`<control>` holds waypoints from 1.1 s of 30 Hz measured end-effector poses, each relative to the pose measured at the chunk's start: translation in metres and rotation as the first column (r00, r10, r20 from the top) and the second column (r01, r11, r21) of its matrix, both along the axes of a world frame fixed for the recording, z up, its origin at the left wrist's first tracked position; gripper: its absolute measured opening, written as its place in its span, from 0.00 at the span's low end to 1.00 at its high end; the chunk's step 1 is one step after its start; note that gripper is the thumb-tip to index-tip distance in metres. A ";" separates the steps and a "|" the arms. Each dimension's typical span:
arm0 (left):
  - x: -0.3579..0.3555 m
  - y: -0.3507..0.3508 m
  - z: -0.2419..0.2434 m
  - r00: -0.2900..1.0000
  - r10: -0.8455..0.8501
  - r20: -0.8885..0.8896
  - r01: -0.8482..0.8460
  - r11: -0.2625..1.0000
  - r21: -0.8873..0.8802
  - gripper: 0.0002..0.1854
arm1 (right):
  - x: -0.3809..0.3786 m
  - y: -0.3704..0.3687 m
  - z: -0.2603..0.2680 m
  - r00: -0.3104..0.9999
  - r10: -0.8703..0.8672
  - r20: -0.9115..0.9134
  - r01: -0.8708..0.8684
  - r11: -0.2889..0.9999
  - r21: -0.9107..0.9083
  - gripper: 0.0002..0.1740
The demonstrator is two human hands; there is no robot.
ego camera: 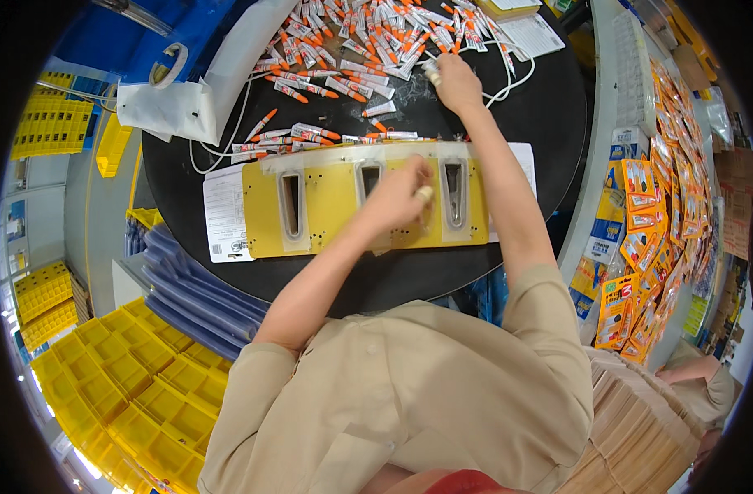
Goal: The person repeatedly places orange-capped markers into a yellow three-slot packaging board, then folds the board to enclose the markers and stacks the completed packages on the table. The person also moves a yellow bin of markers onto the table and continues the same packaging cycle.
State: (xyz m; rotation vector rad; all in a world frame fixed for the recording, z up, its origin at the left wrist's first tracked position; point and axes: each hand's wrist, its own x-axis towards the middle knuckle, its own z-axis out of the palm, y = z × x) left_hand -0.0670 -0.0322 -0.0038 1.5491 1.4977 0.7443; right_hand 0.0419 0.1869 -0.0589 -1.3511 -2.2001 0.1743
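Note:
A yellow plate fixture (327, 204) with three elongated slots and clear tape along its far edge lies before me on the round black table (364, 281). My left hand (401, 192) hovers over it between the middle and right slots, fingers curled and blurred, so any small thing in them is hidden. Farther out, my right hand (458, 81) reaches to the near right side of a heap of glue tubes (376, 37) with orange caps; its fingertips point away, and whether they grip something is unclear. Both hands wear pale finger covers. Several more tubes (278, 139) lie along the fixture's far edge.
White cables (509, 86) loop across the table. Printed sheets (223, 213) stick out from under the fixture. Orange blister packs (645, 247) cover a bench at right; cardboard sheets (636, 420) are stacked below. Yellow trays (136, 389) stand at left. A co-worker's arm (691, 370) shows at lower right.

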 end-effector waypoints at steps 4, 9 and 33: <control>-0.039 -0.012 -0.008 0.995 0.057 -0.086 -0.060 0.997 -0.043 0.09 | 0.066 -0.097 0.056 0.866 -0.053 -0.497 -0.203 0.871 -0.447 0.17; -0.059 -0.012 -0.006 0.930 -0.003 -0.368 0.023 0.999 0.049 0.18 | 0.185 -0.237 0.088 0.992 -0.005 -0.129 -0.112 0.451 -0.885 0.17; -0.179 -0.064 -0.001 0.887 0.278 -0.370 -0.161 0.935 0.317 0.24 | 0.119 -0.193 0.127 0.887 0.449 0.108 -0.147 0.497 -0.855 0.10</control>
